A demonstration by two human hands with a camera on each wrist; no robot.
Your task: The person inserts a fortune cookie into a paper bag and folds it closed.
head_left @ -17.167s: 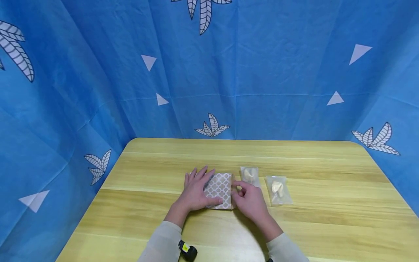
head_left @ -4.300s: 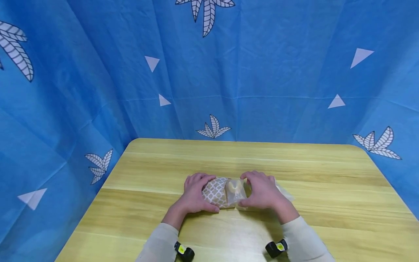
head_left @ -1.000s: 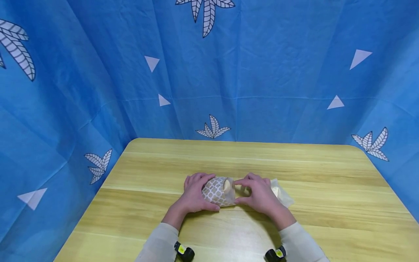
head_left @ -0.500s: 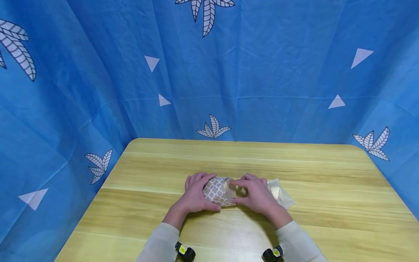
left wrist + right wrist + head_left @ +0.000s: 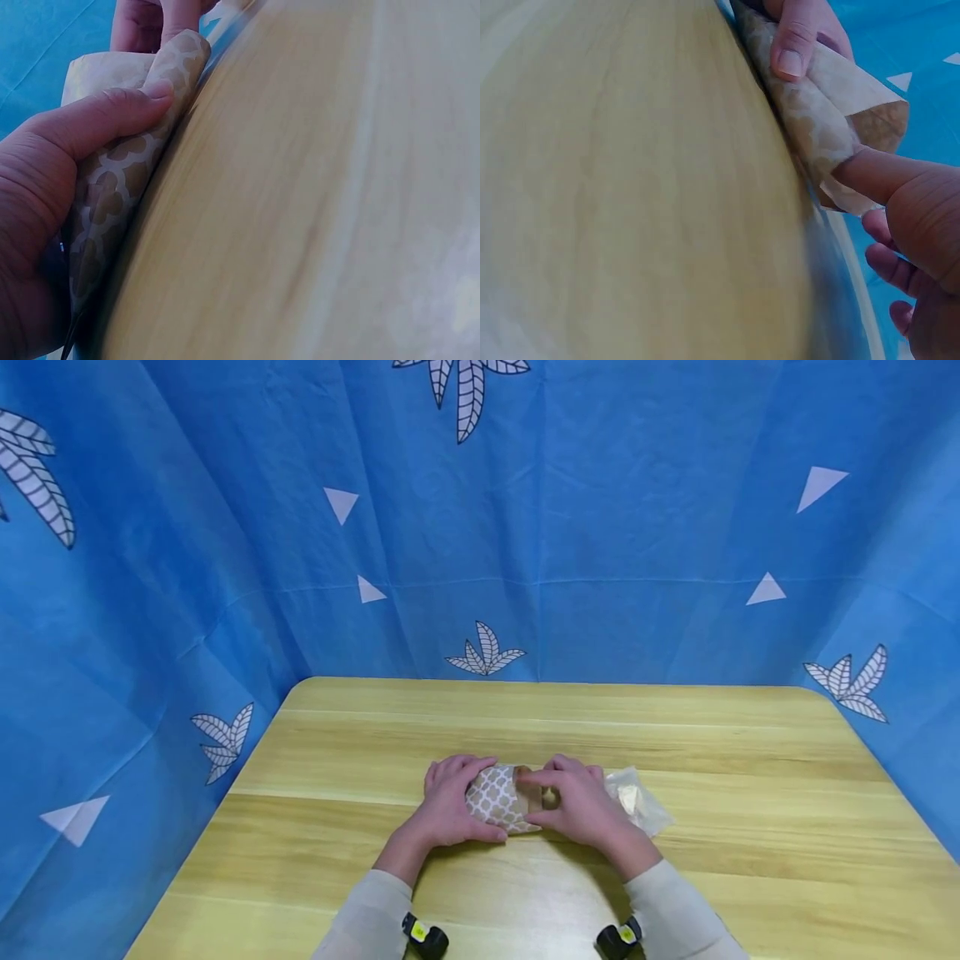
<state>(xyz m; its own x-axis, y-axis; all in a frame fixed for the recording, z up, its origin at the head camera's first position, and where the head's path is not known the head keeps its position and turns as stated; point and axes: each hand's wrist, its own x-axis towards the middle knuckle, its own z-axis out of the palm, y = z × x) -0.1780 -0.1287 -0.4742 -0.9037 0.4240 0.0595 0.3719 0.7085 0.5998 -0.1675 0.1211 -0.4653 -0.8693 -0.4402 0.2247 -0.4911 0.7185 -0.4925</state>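
Note:
A flat paper bag [image 5: 492,797] with a white-and-tan lattice pattern lies on the table, its mouth facing right and gaping to show brown paper inside. My left hand [image 5: 448,806] grips its left part, thumb in front and fingers behind. At the mouth, my right hand [image 5: 577,802] has its index finger reaching into the opening and its thumb extended at the near edge; in the right wrist view the thumb [image 5: 889,174] touches the bag and the other fingers hang loose. Whatever lies inside the bag is hidden. A clear packet [image 5: 637,802] with a cream-coloured piece lies behind the right hand.
The wooden table [image 5: 360,743] stretches out around both hands. Blue curtain [image 5: 637,527] with white leaves and triangles hangs behind and at the sides. A black wrist camera [image 5: 426,937] sits at the left sleeve, another wrist camera [image 5: 618,937] at the right.
Earlier two packets lay right of the bag; one was brought to its mouth and slid leftward out of sight inside. The right fingers followed it, and the left hand keeps its grip.

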